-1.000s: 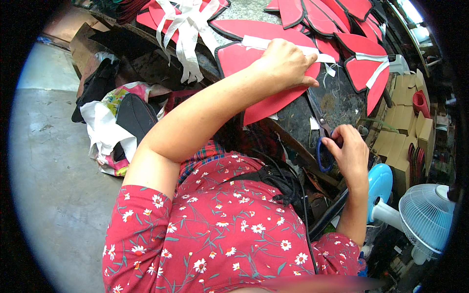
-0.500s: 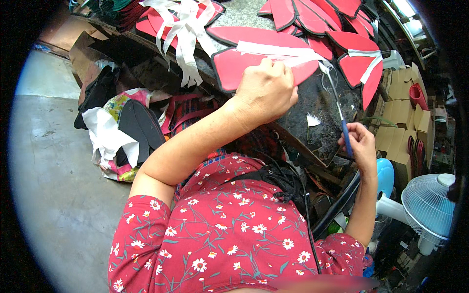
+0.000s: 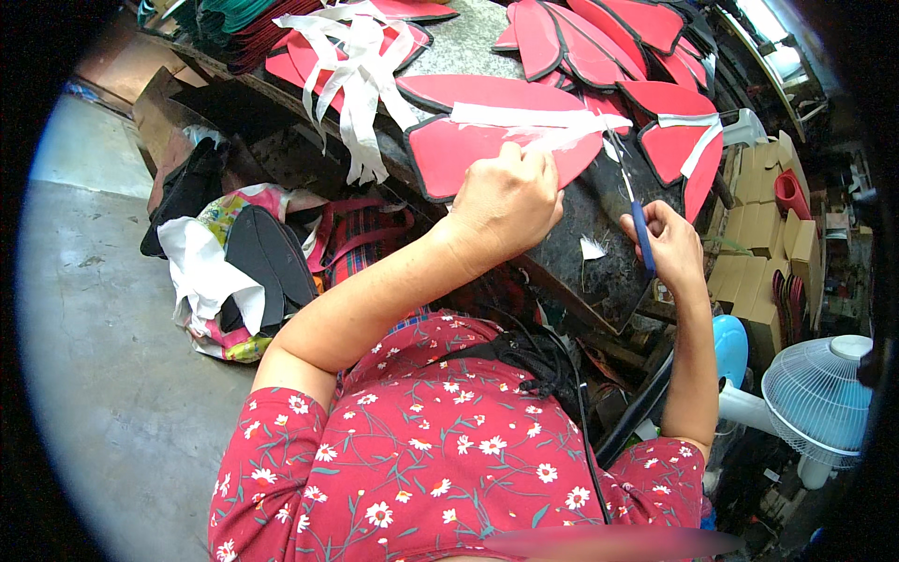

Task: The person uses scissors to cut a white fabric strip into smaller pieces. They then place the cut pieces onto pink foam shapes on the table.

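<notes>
My left hand (image 3: 508,201) is closed at the near edge of a red shoe upper piece (image 3: 435,157) with black-bound edges. Its fingertips are mostly hidden behind the hand. Across the red piece runs a white tape strip (image 3: 524,116), with whitish smears beside it. To the right, my right hand (image 3: 670,245) is closed around blue-handled scissors (image 3: 642,234). Their slim metal blades point up to the right end of the red piece, close to the tape's end. Another red piece (image 3: 670,155) with white tape lies just beyond the blades.
White tape strips (image 3: 361,80) hang over the table edge at the left. More red pieces (image 3: 595,47) are piled at the back. A white scrap (image 3: 593,248) lies on the dark tabletop. Cardboard boxes (image 3: 749,272) and a fan (image 3: 813,398) stand at the right.
My right hand has moved up and left with the scissors, and their blades now reach the red piece's right end. The left hand has shifted slightly down and left.
</notes>
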`<state>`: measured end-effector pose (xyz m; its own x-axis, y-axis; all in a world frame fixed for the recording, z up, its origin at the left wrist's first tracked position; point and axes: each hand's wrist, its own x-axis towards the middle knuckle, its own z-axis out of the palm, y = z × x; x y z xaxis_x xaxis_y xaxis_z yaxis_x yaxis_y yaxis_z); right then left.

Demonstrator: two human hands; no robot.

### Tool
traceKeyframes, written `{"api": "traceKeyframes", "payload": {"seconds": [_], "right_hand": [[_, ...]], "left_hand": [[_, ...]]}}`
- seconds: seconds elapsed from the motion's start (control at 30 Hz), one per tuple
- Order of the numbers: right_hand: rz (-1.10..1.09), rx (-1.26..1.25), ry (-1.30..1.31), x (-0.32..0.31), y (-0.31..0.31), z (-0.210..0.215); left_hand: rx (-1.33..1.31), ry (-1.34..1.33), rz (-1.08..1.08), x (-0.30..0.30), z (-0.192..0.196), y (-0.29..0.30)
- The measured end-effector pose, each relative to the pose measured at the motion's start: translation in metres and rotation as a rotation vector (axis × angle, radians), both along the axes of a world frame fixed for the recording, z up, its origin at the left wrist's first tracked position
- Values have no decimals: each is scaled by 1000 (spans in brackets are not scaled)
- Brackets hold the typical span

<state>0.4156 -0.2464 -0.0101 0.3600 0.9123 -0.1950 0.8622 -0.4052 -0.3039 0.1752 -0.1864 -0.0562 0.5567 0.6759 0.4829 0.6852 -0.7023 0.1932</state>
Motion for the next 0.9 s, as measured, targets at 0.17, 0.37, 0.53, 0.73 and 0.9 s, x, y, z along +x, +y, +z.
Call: {"api": "traceKeyframes", "payload": {"seconds": [0.17, 0.37, 0.53, 0.73, 0.9], "right_hand": [[45, 21, 27, 13, -1, -9], [39, 92, 84, 21, -22, -23], [220, 210, -197, -10, -45, -16], [305, 386, 537, -30, -36, 1], [133, 448, 1486, -64, -24, -10]], "left_hand": [[21, -26, -16, 0, -3, -1], [-5, -34, 2, -5, 2, 0], [-90, -191, 30, -17, 18, 6], [-74, -240, 33, -11, 43, -7], [-34, -202, -167, 19, 47, -36]]}}
